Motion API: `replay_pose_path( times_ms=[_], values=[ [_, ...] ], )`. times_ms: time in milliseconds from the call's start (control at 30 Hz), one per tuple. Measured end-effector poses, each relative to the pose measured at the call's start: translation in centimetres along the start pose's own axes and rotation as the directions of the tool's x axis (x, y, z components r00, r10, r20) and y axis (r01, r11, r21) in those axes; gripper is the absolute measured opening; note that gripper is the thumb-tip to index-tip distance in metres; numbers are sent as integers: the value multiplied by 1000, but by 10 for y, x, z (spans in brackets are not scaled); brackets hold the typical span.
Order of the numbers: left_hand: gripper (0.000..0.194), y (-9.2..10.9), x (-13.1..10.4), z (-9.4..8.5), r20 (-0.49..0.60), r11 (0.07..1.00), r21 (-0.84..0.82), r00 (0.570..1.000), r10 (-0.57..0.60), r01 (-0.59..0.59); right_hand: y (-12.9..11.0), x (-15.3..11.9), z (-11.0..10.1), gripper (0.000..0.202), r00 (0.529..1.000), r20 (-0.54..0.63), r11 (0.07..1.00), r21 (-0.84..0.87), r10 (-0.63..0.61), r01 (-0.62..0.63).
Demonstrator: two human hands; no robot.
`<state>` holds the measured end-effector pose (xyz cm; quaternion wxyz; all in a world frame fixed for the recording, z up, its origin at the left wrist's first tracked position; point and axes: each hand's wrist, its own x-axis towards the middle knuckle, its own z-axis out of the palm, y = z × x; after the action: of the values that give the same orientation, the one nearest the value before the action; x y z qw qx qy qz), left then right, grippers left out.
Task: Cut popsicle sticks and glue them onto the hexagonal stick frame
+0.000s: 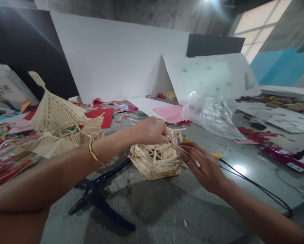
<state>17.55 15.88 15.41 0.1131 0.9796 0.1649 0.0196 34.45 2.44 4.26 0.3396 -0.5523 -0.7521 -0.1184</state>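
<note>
"While a person's hands are working over a frame (164, 173) of pale sticks, mid-table (164, 213), what is each one doing?"

"The right hand (203, 164) is pinching a thin strip (181, 150) of wood between thumb and fingers, the strip's end pointing toward the other hand. The left hand (153, 130) is curling its fingers down over the frame's top; whether they are gripping anything, I can't tell."

"How far along is the frame looking?"

"Partway, by my judgement. A base of close-laid sticks is sitting on the table, a lattice is spanning it, and slender posts are rising around it. Nothing is covering the top and the sides are showing wide gaps, so the upper part is probably what is lacking."

"And around it?"

"At left, a peaked roof (56, 113) of similar sticks is standing apart from the frame, looking closer to complete. A blue tool (111, 211) is lying in the foreground, one end reaching toward the frame's left side. Beyond the right hand, a yellow tool (215, 155) is showing only in part, a black cord (259, 183) trailing off to the right; whether that hand is touching it, the view isn't revealing."
</note>
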Motion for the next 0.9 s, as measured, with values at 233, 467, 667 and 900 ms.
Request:
replay_pose_path(
  times_ms=[233,467,667,900],
  values=[
    [25,-1,1,5,15,999,-46,1000,26,-26,1,0,1,24,1000,-1,1000,27,-1,1],
    [23,-2,3,13,-37,996,-14,995,90,-90,-1,1,0,25,1000,-16,1000,11,-9,9],
    [21,4,1,15,-85,998,43,996,41,-38,2,0,2,23,1000,-30,1000,-10,-4,4],
    [21,12,-3,15,-108,990,142,994,28,-12,4,-2,4,24,999,-32,1000,-11,7,-7]
  ],
)
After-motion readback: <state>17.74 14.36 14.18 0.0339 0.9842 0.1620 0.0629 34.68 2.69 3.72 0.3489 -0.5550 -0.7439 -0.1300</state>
